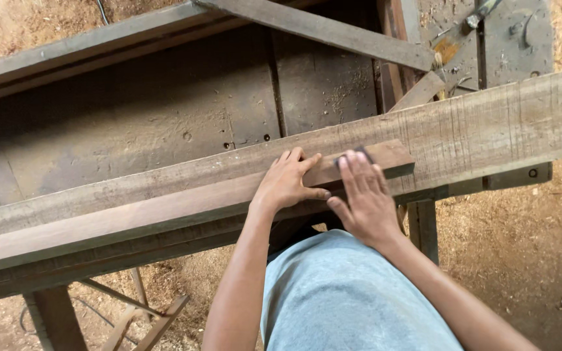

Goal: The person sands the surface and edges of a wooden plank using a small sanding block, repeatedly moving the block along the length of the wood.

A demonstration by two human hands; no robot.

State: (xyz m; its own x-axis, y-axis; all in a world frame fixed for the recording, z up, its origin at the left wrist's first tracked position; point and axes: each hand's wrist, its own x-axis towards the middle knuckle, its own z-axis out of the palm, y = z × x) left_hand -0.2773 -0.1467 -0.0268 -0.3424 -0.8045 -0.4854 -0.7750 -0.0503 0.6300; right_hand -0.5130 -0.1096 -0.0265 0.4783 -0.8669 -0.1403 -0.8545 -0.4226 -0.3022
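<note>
A narrow brown wooden strip [164,211] lies along the near face of a long rough plank [489,127] that runs across the workbench. My left hand [289,181] rests flat on the strip, fingers spread toward its right end. Beside it, my right hand [364,195] presses flat on the strip with a small dark object [361,151] showing just past the fingertips; what it is I cannot tell. Both hands sit side by side near the strip's right end [395,158].
A dark metal machine table [131,123] lies behind the plank, with a diagonal wooden bar [333,31] across it. Sawdust covers the floor [528,260] at right. Wooden bench legs [53,315] and braces stand at lower left. My grey shirt fills the bottom centre.
</note>
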